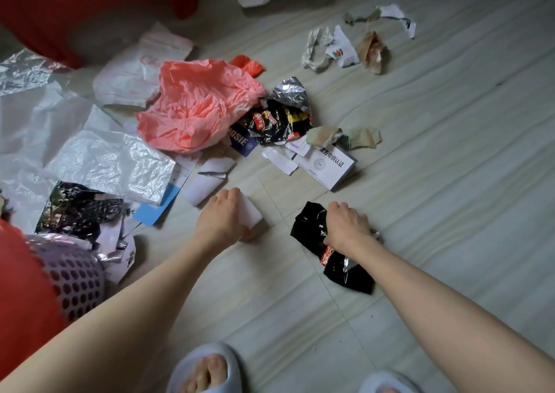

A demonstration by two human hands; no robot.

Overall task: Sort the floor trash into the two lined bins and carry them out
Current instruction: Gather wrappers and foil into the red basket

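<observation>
The pale grey tiled floor [420, 182] is seen from above, strewn with rubbish. A large spread of crumpled clear and white plastic sheeting [102, 164] is laid across the left side. Against its upper right edge a crumpled salmon-pink plastic bag [195, 107] is heaped, and a white plastic bag with faint red print [141, 71] is partly covered by it. At the lower left edge a lilac perforated plastic basket bin [75, 278] is seen, lined with thin plastic, with a black foil wrapper [78, 212] and paper scraps lying just above its rim.

Near the centre right a long black foil snack wrapper [339, 269] is held down on the floor by the right hand [348, 227]; its fingers are curled and bunched onto the wrapper, though it cannot be told whether it is pinched or merely pressed. A flat white paper card [250, 212] is gripped by the left hand [222, 221], fingers curled round its far edge and pressed together, just beside a white folded sheet [201, 190].

Beyond the hands a white printed leaflet with black characters [326, 164] is found, touched by a black and yellow foil packet [276, 122] with a silver lining. Further off, torn white paper scraps [330, 47] and a crumpled brown scrap [372, 51] are scattered. Two pale blue slippers [204, 368] are visible at the bottom edge.
</observation>
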